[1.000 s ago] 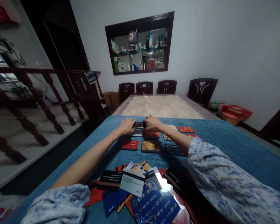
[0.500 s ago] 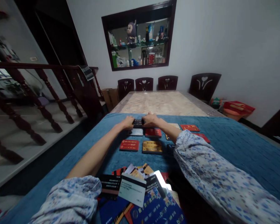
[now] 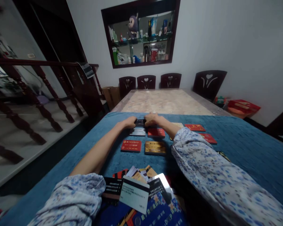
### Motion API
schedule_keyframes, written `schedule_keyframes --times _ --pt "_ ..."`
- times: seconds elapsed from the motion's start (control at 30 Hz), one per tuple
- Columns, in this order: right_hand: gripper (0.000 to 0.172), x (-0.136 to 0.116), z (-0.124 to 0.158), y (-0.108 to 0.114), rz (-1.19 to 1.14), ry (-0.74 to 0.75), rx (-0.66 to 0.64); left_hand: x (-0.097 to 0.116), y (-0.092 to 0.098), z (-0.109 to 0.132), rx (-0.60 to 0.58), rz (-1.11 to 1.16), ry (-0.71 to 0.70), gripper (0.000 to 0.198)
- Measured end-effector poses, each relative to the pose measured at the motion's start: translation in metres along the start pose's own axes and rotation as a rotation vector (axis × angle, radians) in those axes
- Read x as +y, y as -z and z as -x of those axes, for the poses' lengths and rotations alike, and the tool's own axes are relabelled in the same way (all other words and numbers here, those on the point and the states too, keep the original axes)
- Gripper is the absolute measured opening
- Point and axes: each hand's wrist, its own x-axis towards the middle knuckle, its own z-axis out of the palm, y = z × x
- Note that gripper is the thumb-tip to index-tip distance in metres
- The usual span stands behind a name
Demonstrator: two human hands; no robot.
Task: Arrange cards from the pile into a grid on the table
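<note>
At the far end of the blue cloth, my left hand [image 3: 130, 122] and my right hand [image 3: 152, 119] hold a black card [image 3: 140, 122] from its two sides, fingers closed at its edges. Whether it is one card or a stack is hard to tell. Just in front of it lie a silver card stack [image 3: 137, 131] and a red card stack [image 3: 156, 132]. Closer to me are another red card stack [image 3: 131, 146] and a gold card stack [image 3: 155, 147]. Below them spreads a loose pile with a white card [image 3: 134, 194] and blue cards [image 3: 159, 211].
More red cards [image 3: 194, 127] lie to the right, partly behind my right sleeve. The blue cloth [image 3: 238, 141] covers the near part of the marble-patterned table [image 3: 160, 100]. Dark chairs [image 3: 146, 82] stand beyond, and a wooden railing [image 3: 49, 84] runs along the left.
Both hands stay at the black card with little movement. The view has shifted slightly, and my right forearm sits a bit further left, showing more of the cards at right.
</note>
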Motion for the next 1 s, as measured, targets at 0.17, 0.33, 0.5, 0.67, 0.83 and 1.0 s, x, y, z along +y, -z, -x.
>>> schedule_keyframes --times 0.17,0.33,0.5,0.67,0.83,1.0 --pt "0.045 -0.002 -0.006 -0.001 -0.001 -0.014 -0.007 0.000 0.003 0.001 -0.010 0.002 -0.009 0.036" --pt "0.045 -0.004 -0.007 0.000 0.004 -0.019 -0.009 0.001 0.002 -0.002 -0.022 0.018 0.029 0.036" --pt "0.047 -0.003 -0.002 0.003 -0.012 -0.016 -0.008 0.001 0.001 -0.005 -0.021 0.042 0.047 0.036" --pt "0.050 -0.004 0.001 0.005 -0.023 -0.016 -0.007 0.001 0.000 -0.004 0.004 0.070 0.039 0.039" --pt "0.049 -0.006 0.005 0.008 -0.015 -0.020 -0.025 0.004 0.002 -0.001 0.010 0.095 0.056 0.046" --pt "0.053 -0.004 0.010 0.010 -0.002 -0.012 -0.030 0.007 0.007 0.009 0.023 0.089 0.093 0.058"
